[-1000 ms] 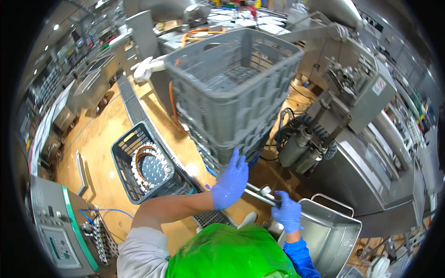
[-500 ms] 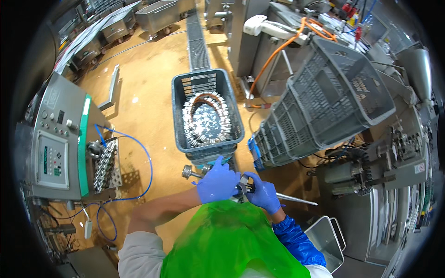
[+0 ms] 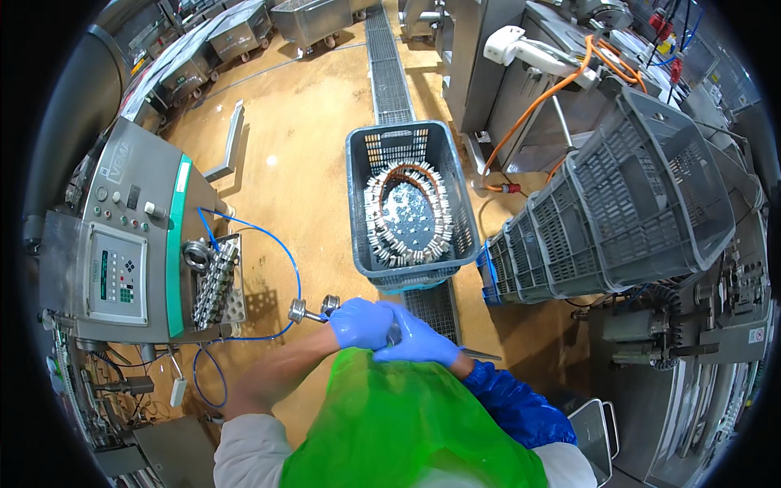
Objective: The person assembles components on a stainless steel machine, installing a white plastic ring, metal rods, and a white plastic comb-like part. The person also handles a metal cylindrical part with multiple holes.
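Both my hands wear blue gloves and meet in front of the green apron. My left hand point(image 3: 361, 324) is closed around metal rods with round, ringed ends point(image 3: 298, 310), which stick out to its left. My right hand point(image 3: 419, 339) wraps over the left one's fingers. Between the palms a bit of grey metal part point(image 3: 394, 333) shows; the gloves cover the rest. A thin metal bar point(image 3: 482, 355) pokes out beside my right wrist. Just beyond my hands stands a grey plastic crate point(image 3: 355, 213), holding an oval loop of pale segments with a brown inner band point(image 3: 444, 218).
At left stands a machine with a control panel point(image 3: 119, 275), a screw-like metal part point(image 3: 215, 291) beside it and a blue hose point(image 3: 298, 281) on the floor. Stacked grey crates point(image 3: 598, 213) lean at right. A floor drain point(image 3: 389, 73) runs away from me; steel carts point(image 3: 305, 24) stand far off.
My right hand has moved left and closed over the left one, covering the metal part that showed between them. The whole scene has shifted rightward in view.
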Motion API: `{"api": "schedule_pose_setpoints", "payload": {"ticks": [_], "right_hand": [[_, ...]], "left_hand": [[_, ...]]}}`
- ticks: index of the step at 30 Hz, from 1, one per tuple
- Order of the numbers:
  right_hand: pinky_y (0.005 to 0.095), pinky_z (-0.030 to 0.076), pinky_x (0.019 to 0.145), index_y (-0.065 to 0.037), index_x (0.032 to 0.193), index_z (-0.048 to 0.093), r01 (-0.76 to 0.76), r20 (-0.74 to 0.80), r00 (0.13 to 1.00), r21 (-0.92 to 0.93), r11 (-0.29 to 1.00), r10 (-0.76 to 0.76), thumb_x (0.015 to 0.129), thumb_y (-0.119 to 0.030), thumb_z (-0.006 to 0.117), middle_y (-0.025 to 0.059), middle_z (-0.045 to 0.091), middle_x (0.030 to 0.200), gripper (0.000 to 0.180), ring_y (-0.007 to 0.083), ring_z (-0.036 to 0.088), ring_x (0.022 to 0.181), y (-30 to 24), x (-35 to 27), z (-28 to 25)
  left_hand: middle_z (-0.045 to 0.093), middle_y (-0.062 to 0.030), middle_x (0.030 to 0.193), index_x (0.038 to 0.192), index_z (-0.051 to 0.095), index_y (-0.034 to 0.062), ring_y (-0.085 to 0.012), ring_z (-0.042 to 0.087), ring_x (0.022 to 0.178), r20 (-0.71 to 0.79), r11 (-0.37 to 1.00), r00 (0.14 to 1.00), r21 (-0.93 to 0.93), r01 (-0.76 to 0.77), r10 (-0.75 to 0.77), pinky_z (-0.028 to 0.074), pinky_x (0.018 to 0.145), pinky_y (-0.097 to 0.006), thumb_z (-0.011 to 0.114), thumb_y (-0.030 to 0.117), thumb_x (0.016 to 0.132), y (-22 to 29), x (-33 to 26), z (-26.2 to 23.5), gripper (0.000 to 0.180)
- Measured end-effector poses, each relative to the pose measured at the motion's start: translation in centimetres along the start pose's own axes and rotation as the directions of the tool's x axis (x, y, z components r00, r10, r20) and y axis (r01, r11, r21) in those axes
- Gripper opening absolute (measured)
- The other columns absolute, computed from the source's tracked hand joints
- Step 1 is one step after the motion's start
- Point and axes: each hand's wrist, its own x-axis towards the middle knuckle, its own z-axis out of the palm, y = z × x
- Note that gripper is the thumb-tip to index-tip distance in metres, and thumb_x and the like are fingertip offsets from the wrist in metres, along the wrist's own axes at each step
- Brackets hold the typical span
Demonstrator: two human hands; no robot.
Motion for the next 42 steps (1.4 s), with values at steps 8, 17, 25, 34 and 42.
{"api": "schedule_pose_setpoints", "payload": {"ticks": [8,17,25,34,42], "right_hand": [[0.0464,0.054,0.089,-0.013,0.134,0.052,-0.173,-0.087,0.985,-0.412,0.895,0.151,0.068,-0.035,0.078,0.0186,0.057,0.119,0.075,0.0389,0.063,0.104,-2.2,13.8,6.2],[0.0439,0.051,0.082,-0.006,0.100,0.064,-0.406,-0.356,0.893,-0.377,0.833,0.274,0.069,-0.035,0.079,0.0149,0.058,0.102,0.044,0.0360,0.061,0.093,-0.7,16.2,7.6],[0.0416,0.049,0.074,-0.004,0.095,0.063,-0.507,-0.356,0.804,0.011,0.862,0.477,0.070,-0.032,0.078,0.0143,0.059,0.094,0.040,0.0322,0.059,0.083,3.0,17.3,11.9],[0.0304,0.047,0.079,0.000,0.112,0.060,-0.217,-0.336,0.796,0.619,0.755,0.504,0.077,-0.013,0.072,0.0042,0.060,0.092,0.039,0.0113,0.053,0.087,4.3,28.3,11.8],[0.0333,0.047,0.082,-0.001,0.112,0.060,-0.323,-0.391,0.747,0.494,0.807,0.538,0.084,-0.025,0.062,0.0072,0.061,0.097,0.037,0.0159,0.055,0.090,5.4,35.5,9.2]], "left_hand": [[0.071,-0.0189,0.087,0.104,0.068,0.0081,-0.0381,0.070,0.081,-0.097,0.994,0.989,0.040,-0.106,0.110,0.055,0.071,-0.049,0.066,0.025,0.079,-17.5,-3.2,-0.5,0.030],[0.071,-0.0158,0.089,0.102,0.070,0.0130,-0.0361,0.069,0.086,0.099,0.936,0.955,0.191,-0.295,0.281,0.055,0.074,-0.048,0.066,0.023,0.073,-30.2,-4.1,-11.7,0.031],[0.072,-0.0112,0.089,0.100,0.072,0.0182,-0.0345,0.069,0.086,0.282,0.827,0.923,0.427,-0.367,0.263,0.055,0.073,-0.047,0.066,0.025,0.069,-34.3,0.5,-23.4,0.032],[0.067,-0.0136,0.078,0.094,0.067,0.0098,-0.0359,0.067,0.068,0.367,0.592,0.721,0.412,-0.693,0.588,0.049,0.058,-0.048,0.064,0.013,0.079,-34.0,12.2,-12.9,0.015],[0.072,-0.0149,0.087,0.096,0.071,0.0113,-0.0374,0.071,0.080,0.659,0.347,0.530,0.401,-0.848,0.534,0.056,0.066,-0.050,0.057,0.018,0.086,-41.2,22.2,-22.4,0.018]]}}
